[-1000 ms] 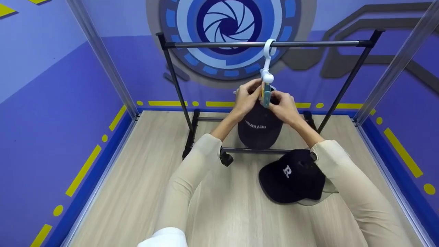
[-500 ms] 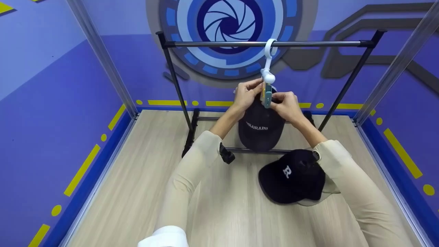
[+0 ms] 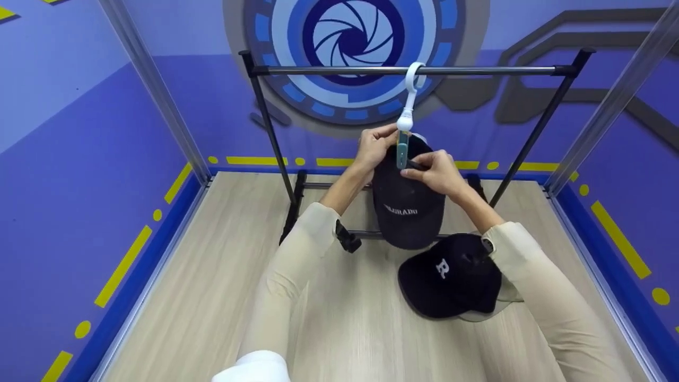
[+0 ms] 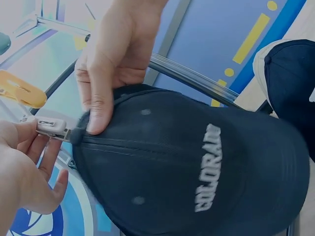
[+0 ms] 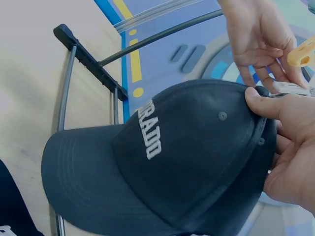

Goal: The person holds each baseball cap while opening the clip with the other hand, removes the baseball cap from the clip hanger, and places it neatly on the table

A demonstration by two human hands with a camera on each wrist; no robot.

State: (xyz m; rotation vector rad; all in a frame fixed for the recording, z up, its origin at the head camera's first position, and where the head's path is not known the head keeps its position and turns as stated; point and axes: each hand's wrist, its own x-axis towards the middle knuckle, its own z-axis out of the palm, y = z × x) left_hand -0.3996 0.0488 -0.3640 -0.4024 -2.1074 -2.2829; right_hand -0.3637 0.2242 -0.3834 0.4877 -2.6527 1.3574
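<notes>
- One dark cap [image 3: 408, 193] with white lettering on its front, held in the air below the rail [image 3: 493, 70] of a rack, its rear edge at the hanger.
- Recent change, as we log it: over the last second the cap has dropped a little in the head view and shows more crown, while the hanger's lower end has swung slightly left. We judge that the work in hand still centres on the cap's rear edge, the fastening unproven.
- Direction: brim pointing down and toward the person; long axis from rear edge to brim, leaning slightly right at the bottom in the head view.
- One right hand [image 3: 439, 172], pinching the cap near its rear edge, thumb on the crown.
- One left hand [image 3: 373, 146], thumb and fingers pinching a white clip [image 4: 50, 125]. Its tip meets the cap's edge; we cannot tell whether it bites the cloth.
- One white hanger [image 3: 410, 82], hooked over the rail, with a teal clip [image 3: 402, 155] and a yellow clip [image 4: 22, 89].
- Two further caps: a black cap [image 3: 456, 276] marked R, overlapping a beige cap [image 3: 480, 315], on the wooden surface [image 3: 355, 318].
</notes>
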